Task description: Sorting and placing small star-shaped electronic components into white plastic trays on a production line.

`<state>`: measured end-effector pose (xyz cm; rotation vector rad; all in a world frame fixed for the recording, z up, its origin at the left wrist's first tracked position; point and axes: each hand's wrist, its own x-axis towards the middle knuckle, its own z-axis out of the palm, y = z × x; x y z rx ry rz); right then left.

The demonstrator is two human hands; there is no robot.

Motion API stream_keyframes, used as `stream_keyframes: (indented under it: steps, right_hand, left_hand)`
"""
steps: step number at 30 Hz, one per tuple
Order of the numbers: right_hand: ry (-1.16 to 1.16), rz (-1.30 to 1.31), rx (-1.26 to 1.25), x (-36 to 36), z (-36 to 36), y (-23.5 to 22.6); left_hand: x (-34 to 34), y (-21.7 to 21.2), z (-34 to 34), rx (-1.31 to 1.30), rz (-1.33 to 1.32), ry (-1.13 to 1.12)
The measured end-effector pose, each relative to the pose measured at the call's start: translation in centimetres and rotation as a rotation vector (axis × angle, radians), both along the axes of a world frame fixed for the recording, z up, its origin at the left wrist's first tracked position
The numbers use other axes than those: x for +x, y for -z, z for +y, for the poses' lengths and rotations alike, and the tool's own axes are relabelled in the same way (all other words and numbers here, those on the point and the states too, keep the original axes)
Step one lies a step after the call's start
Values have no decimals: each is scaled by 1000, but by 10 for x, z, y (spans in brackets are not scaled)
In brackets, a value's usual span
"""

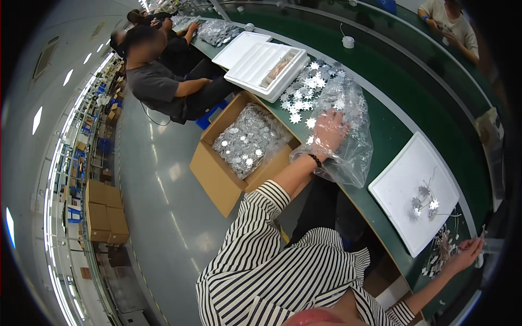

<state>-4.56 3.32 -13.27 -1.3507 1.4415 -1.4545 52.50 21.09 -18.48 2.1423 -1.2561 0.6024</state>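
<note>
My left hand (330, 131) reaches over a clear plastic bag (353, 168) on the bench, its fingers stretched over the silver star-shaped pieces (304, 89). Part of that hand lies behind the plastic. At the lower right, my right hand (468, 254) is closed in a pinch on a thin wire lead (483, 232). Beside it lies a bundle of wire leads (443, 252) with pale ends. Between my hands rests a white foam tray (397, 182), bearing several silver star pieces (424, 205) with wires.
An open cardboard box (209, 179) beside the bench holds bagged star pieces. White foam trays (255, 70) stand farther along the green bench. A seated person (157, 81) works beyond the box; another person (451, 27) is across the line. Cartons (106, 212) are stacked at the left.
</note>
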Motion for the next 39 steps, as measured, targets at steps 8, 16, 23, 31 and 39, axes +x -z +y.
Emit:
stream_keyframes:
  steps: [8,16,23,31,39]
  right_hand:
    - [-228,434,51,9,-10,6]
    - [-316,477,-19,2,-4,16]
    - [-227,373,-126,18,6,-26]
    - [92,61,-85,1,2,-32]
    - [12,-82,-186,100,59,-93]
  left_hand:
    - [-3,-31,1,-194,373,22]
    - [-33,-50,0,-1113,2336,426]
    - [-72,-73,20,-1111,2594,645]
    - [-92,-47,98,-822,1848,339]
    - [-162,-101,126,-879,2433,338]
